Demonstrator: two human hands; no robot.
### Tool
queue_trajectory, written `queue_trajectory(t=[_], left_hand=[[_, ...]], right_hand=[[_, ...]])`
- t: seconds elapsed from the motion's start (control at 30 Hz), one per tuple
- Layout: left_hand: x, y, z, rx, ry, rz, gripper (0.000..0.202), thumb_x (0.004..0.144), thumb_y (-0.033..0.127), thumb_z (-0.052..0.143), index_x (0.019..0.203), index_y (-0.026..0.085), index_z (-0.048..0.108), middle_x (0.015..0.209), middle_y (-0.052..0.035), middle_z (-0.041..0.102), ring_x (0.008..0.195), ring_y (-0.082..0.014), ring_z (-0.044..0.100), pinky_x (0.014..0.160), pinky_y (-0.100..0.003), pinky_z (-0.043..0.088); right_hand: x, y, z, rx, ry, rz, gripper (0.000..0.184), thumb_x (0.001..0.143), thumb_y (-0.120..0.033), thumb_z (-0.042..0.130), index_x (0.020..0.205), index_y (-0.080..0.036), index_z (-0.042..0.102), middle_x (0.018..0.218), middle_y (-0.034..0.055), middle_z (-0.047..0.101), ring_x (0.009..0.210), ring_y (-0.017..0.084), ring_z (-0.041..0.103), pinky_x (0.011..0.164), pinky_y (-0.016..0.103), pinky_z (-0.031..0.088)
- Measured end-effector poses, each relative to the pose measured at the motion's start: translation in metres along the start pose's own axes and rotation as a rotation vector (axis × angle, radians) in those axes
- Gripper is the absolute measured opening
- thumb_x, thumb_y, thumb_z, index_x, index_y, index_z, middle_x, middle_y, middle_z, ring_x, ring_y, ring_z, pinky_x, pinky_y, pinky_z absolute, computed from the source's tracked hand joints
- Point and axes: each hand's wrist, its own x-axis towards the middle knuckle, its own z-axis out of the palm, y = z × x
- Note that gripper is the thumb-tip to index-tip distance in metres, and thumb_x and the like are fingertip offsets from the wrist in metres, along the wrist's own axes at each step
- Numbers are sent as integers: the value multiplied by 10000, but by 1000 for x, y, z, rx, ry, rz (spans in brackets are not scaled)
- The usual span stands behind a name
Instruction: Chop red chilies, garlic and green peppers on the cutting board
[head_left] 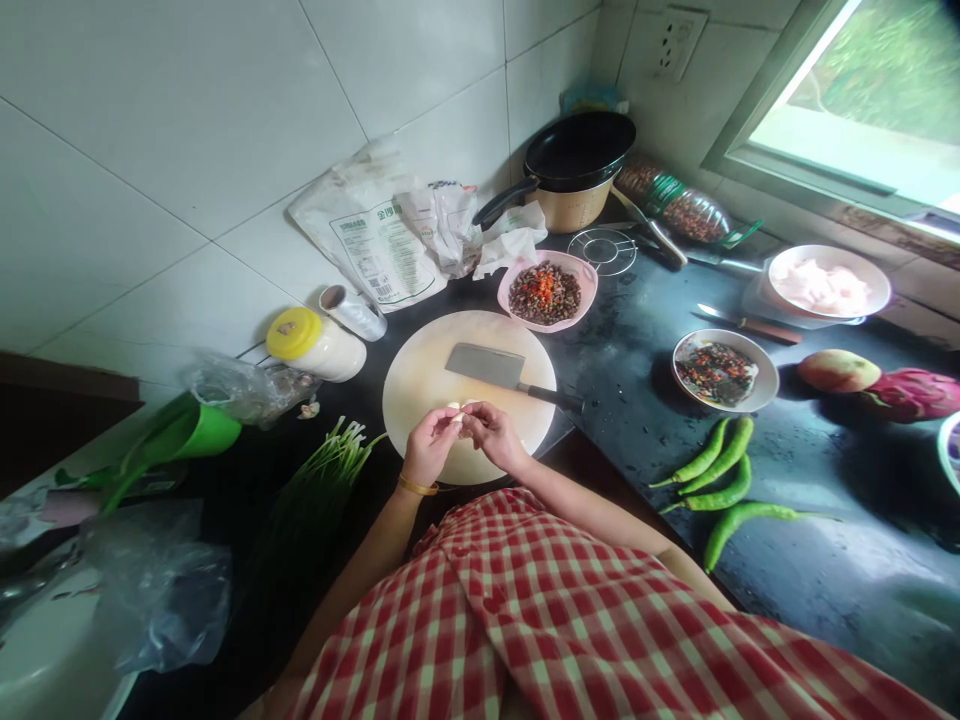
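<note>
My left hand (429, 447) and my right hand (491, 433) meet over the near part of a round pale cutting board (420, 385). Both are curled, pinching a small white piece (459, 407) between the fingertips; it looks like a garlic clove, though it is too small to be sure. A gold bangle circles my left wrist. A cleaver (487, 366) lies flat on the board just beyond my hands, its dark handle pointing right.
A pink bowl of chopped mix (547, 292) sits behind the board, a white bowl (724, 371) to the right. Green chillies (720, 480) lie at right, spring onions (330, 470) at left. A pot (574, 170), bags and a yellow-lidded jar (315, 343) line the wall.
</note>
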Motion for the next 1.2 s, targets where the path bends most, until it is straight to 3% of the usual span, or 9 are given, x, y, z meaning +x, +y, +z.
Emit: queue_trajectory(t=[0.13,0.33,0.5,0.73,0.83,0.93,1.03,1.13,1.2], left_hand=[[4,3,-4,14,22,-35,320,723,363,600,948,139,631,939,-83,670,840,-172,625,788,-309,499],[10,0,-8,-28,-3,-101,391,737,397,579,1018,133,646,911,-67,674,742,-130,598,728,-263,483],[9,-8,-3,-35,-31,-87,404,756,407,564,1049,140,641,924,-67,669,729,-120,586,717,-253,475],[5,-21,8,-271,-92,-147,436,785,442,523,1093,146,615,1148,-121,596,960,-195,590,757,-288,492],[5,-22,10,-341,-128,-207,449,731,403,607,1098,145,610,1173,-119,581,1024,-222,562,765,-292,493],[7,-21,8,-402,-94,-292,442,669,322,684,1067,139,622,1049,-101,638,888,-188,608,701,-259,498],[11,-21,4,-640,-82,-423,360,731,260,629,1061,119,602,935,-100,659,772,-140,623,654,-227,498],[15,-22,-1,-865,-79,-571,272,815,211,518,1058,102,572,977,-123,641,878,-143,622,735,-226,507],[19,-23,-5,-954,-69,-643,245,851,190,449,1055,110,556,1015,-121,623,955,-146,605,763,-229,513]], right_hand=[[1,-1,-1,-29,-15,9,224,768,-381,530,832,-172,580,648,-2,595,518,93,538,434,196,392],[1,-7,-6,12,-113,46,260,763,-408,549,809,-157,599,612,-6,585,444,67,478,394,184,364],[1,-6,-7,67,-83,79,213,736,-365,589,739,-153,565,620,-9,579,527,87,544,516,221,452],[3,5,-5,110,-67,60,193,725,-350,583,690,-173,514,631,-15,571,579,114,579,602,283,497],[2,7,-5,90,-79,53,196,716,-355,594,698,-177,514,617,-19,572,585,119,579,607,283,495],[2,5,-6,149,-67,94,194,707,-354,590,714,-179,505,634,-20,589,583,116,585,587,266,486],[2,0,-12,182,51,194,209,673,-354,597,713,-183,485,614,-29,583,535,109,573,457,204,415],[0,-1,-27,226,146,284,228,644,-357,610,707,-185,473,560,-43,548,481,103,544,372,173,310],[-3,0,-39,315,188,327,230,625,-336,627,683,-186,462,525,-60,506,445,85,501,373,176,311]])
